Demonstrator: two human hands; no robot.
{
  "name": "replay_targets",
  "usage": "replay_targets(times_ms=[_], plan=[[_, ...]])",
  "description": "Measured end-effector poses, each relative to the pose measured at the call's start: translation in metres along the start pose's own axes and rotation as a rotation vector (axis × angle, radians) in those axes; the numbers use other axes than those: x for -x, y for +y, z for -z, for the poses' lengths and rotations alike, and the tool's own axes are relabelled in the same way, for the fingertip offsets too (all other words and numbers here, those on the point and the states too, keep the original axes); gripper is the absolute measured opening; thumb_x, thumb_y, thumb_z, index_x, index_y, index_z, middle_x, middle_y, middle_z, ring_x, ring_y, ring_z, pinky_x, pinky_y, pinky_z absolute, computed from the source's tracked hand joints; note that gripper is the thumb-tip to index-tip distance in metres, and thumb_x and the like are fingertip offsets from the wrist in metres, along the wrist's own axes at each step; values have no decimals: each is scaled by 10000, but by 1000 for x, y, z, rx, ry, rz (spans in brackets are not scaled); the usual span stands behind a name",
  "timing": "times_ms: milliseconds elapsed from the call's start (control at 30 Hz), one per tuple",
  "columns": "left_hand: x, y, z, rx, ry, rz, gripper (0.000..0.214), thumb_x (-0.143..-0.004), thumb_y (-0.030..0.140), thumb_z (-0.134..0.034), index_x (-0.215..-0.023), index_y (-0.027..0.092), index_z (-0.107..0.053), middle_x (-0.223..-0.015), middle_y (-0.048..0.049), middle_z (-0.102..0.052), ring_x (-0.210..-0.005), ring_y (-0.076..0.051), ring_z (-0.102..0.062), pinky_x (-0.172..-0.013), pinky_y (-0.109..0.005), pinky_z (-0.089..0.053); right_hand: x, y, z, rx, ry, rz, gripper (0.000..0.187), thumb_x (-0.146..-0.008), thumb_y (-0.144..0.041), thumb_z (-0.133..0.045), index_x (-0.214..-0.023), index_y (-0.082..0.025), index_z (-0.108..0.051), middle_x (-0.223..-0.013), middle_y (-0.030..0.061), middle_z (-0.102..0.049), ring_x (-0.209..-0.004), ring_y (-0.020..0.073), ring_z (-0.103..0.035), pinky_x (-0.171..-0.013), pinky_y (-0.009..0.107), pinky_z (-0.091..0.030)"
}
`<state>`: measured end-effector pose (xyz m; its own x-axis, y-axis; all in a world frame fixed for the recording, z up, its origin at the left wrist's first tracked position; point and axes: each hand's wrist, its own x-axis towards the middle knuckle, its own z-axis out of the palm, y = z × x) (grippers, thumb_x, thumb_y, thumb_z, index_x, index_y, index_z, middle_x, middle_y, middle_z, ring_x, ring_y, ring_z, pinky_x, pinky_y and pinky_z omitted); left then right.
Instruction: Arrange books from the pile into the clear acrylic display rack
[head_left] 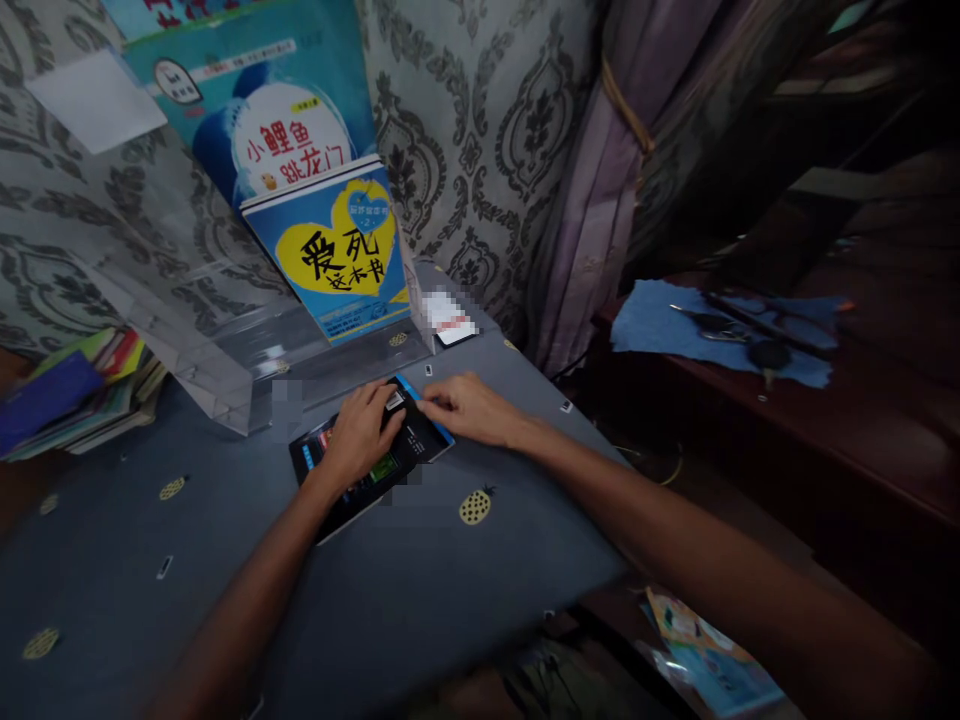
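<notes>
A black book (379,476) with a blue strip along its right edge lies tilted on the grey tablecloth. My left hand (364,432) rests flat on its cover with the fingers spread, hiding part of the print. At the blue edge, the thumb and forefinger of my right hand (465,408) are pinched together on the book's upper right side. Just behind stands a clear acrylic book rack (225,385), with a blue book (337,310) bearing a yellow heart propped in its front row. A taller teal picture book (202,125) leans behind that one.
A stack of books (82,395) lies left of the rack. A small white card-like item (450,318) sits by the rack's right end. On a dark red surface at right, a blue cloth (652,320) holds tools. A mauve curtain (592,200) hangs beyond the table corner.
</notes>
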<state>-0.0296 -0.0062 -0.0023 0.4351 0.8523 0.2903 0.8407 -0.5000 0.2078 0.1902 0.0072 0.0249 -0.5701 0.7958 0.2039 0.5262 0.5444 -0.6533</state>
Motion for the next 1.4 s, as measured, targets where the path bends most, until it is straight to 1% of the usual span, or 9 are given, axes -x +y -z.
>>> replay_targets(times_ms=[100,200,333,567,700,867,1133,1267,1400], plan=[[-2,6,-2,63,-13,-97,342,-997,316,-519,-1307,175,-550,-1340,-129,-618,-1245,-269,-591,-1081,-466,-473,-2,8,9,-15,235,-67,301,-982,-265,-499,-747,-163,-655,-633,-15,-591,-612,123,-493,-603,249,-316],[-3,14,-3,55,-23,-115,339,-1004,293,-494,-1306,150,-552,-1383,-146,-604,-1304,-276,-564,-1111,-475,-450,-2,14,13,25,331,-150,253,-996,-272,-478,-960,-166,-705,-744,27,-686,-683,165,-579,-657,268,-394],[-4,21,-5,-9,-47,-119,334,-1013,207,-420,-1320,160,-543,-1465,-148,-567,-1430,-289,-456,-1144,-542,-394,-2,20,4,-24,262,-87,325,-1009,-233,-443,-1268,-190,-634,-973,62,-751,-851,196,-663,-791,312,-485],[-7,17,-5,43,-85,-140,339,-1006,215,-430,-1319,151,-541,-1410,-138,-610,-1411,-281,-466,-1159,-528,-387,-4,31,-14,-47,194,82,390,-1048,-241,-385,-1413,-199,-517,-1294,105,-690,-1217,219,-614,-1067,432,-455],[-5,17,-5,22,-62,-147,350,-1004,216,-448,-1334,159,-550,-1429,-131,-602,-1424,-289,-445,-1157,-533,-388,-6,34,-19,29,121,84,397,-1061,-245,-369,-1426,-162,-501,-1317,133,-674,-1239,229,-609,-1082,450,-448],[0,29,0,-94,-29,-179,328,-1016,208,-434,-1277,157,-627,-1367,-159,-643,-1377,-334,-480,-1116,-598,-396,-6,35,-18,72,94,99,377,-1057,-213,-370,-1383,-173,-553,-1281,126,-690,-1202,237,-619,-1058,465,-462],[23,53,15,51,-177,-396,398,-976,144,-483,-1332,244,-630,-1390,-136,-585,-1337,-284,-507,-1101,-538,-452,-6,34,-15,65,85,80,346,-1021,-176,-441,-1328,-183,-601,-1242,106,-709,-1170,241,-622,-1036,454,-472],[30,57,14,84,-192,-415,433,-961,133,-505,-1363,261,-601,-1411,-139,-562,-1341,-285,-502,-1098,-562,-442,-4,33,-15,79,71,88,352,-995,-161,-465,-1321,-191,-596,-1252,102,-700,-1165,242,-614,-1034,457,-465],[32,59,13,45,-211,-405,388,-1000,190,-486,-1371,243,-591,-1430,-144,-553,-1373,-275,-484,-1146,-563,-396,-2,31,-20,143,66,107,347,-1007,-253,-479,-1325,-171,-590,-1277,133,-675,-1205,272,-585,-1056,481,-442]])
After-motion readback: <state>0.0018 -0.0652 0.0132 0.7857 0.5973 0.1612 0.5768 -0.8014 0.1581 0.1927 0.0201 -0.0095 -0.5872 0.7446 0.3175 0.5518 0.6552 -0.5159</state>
